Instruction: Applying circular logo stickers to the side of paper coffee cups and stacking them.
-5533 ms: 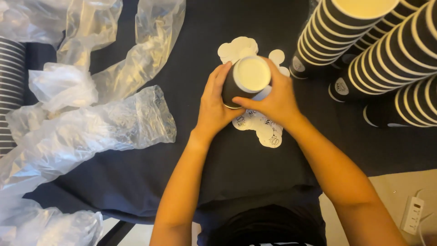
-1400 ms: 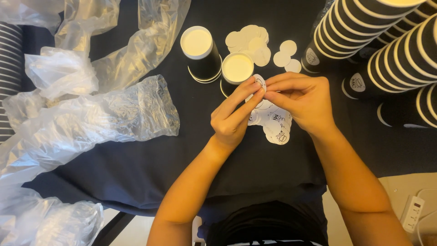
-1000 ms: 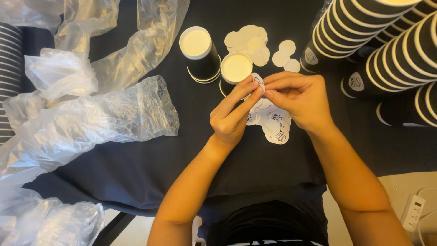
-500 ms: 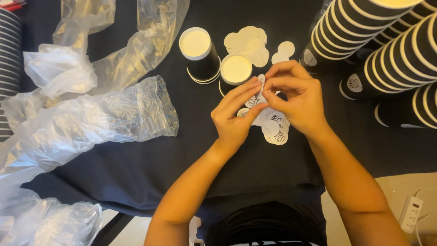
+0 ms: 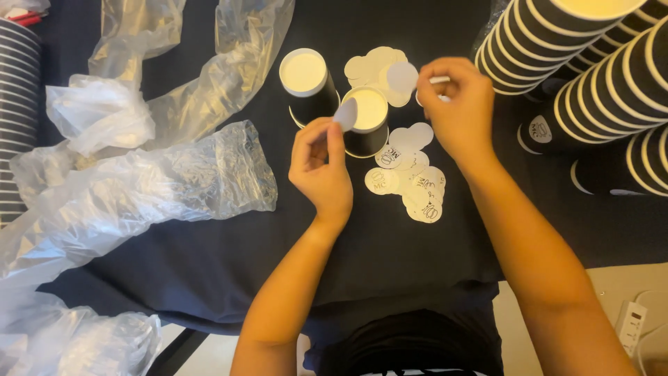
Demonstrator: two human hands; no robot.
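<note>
My left hand (image 5: 321,167) pinches a small round sticker (image 5: 346,113) beside the nearer black paper cup (image 5: 366,127). My right hand (image 5: 454,104) is raised further back and holds a round backing disc (image 5: 401,76) between thumb and fingers. A second black cup (image 5: 307,84) with a cream inside stands upright just left of the first. Printed round stickers (image 5: 410,182) lie in a loose heap on the black tablecloth between my hands. Blank cream discs (image 5: 372,65) are piled behind the cups.
Long stacks of black cups with cream rims (image 5: 598,76) lie on their sides at the right. Crumpled clear plastic sleeves (image 5: 139,188) cover the left of the table. Another cup stack (image 5: 17,104) runs along the left edge. A white power strip (image 5: 632,327) lies on the floor.
My hands, pressed together over the sticker heap, have parted: the right rose toward the back with the backing disc, the left stayed by the nearer cup with the sticker.
</note>
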